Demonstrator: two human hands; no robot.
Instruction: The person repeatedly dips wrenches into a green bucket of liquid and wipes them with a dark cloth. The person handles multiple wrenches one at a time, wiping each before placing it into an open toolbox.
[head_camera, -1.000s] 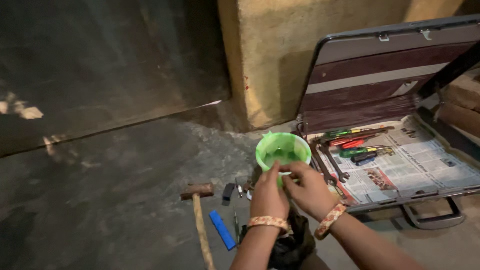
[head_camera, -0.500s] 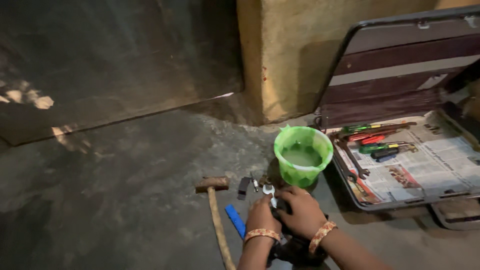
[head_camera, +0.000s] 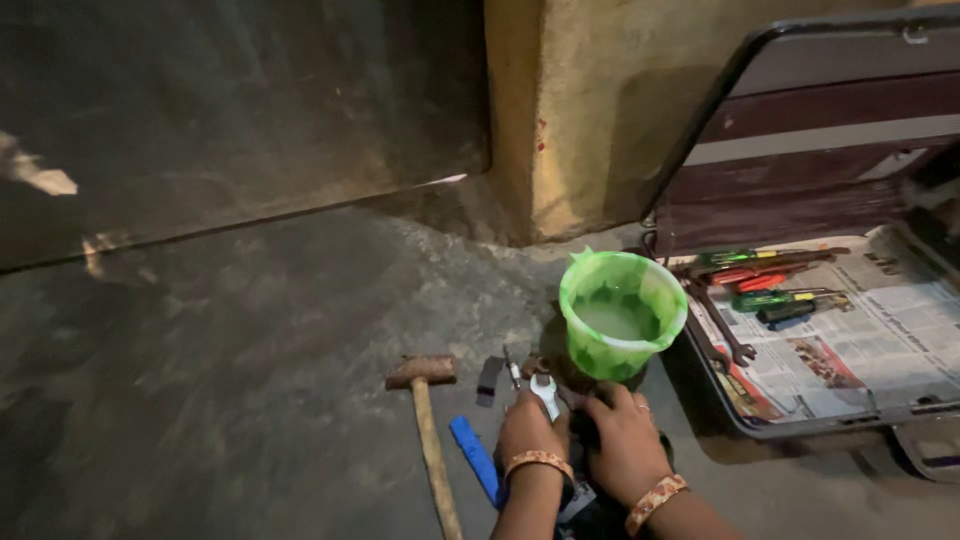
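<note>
- Low in the middle of the frame, the left hand (head_camera: 530, 432) closes around a small spanner (head_camera: 545, 392), its silver head sticking up past the fingers.
- Just right of it, the right hand (head_camera: 625, 440) lies curled, knuckles up, over a dark object that is too shadowed to make out; I cannot tell whether it grips it.
- Judged from this, the step in hand is fitting the spanner to that dark part; the next move would call for a steady seat of the jaw before any turning.
- A green bucket (head_camera: 622, 312) stands touching distance above the hands, pale liquid inside.
- Left of the hands lie a hammer (head_camera: 428, 420) and a blue tool (head_camera: 474, 458), with small dark bits between them and the bucket.
- At right, an open case (head_camera: 800, 180) lined with newspaper (head_camera: 880, 350) holds screwdrivers (head_camera: 770, 285).
- Underneath is a rough, dark concrete floor (head_camera: 250, 380); a yellowish wall corner (head_camera: 580, 110) rises at upper centre, and the light is dim.
</note>
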